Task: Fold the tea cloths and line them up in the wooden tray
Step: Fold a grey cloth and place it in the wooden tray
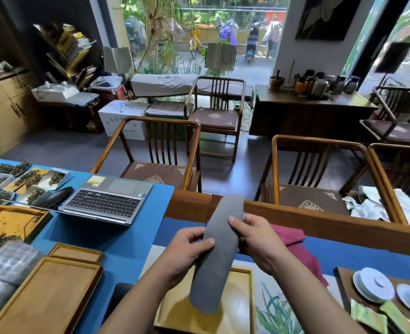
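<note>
At the far left of the frame, trays of loose tea leaves sit on the blue table cover, and below them, in the lower left corner, two empty wooden trays lie one behind the other. Just right of the tea leaves an open laptop rests flat on the cover. In the lower middle of the frame the person's left hand grips the left edge of a grey tea cloth, thumb on top and fingers curled beneath. The cloth is folded into a long narrow strip and held in the air, its lower end hanging over a wooden tray at the bottom centre. The right hand clamps the cloth's right edge, thumb across the top. Just right of that hand a dark red tea cloth lies crumpled on the table. In the lower right corner white lidded cups stand on a dark board. Wooden chairs line the table's far side across the middle of the frame.
</note>
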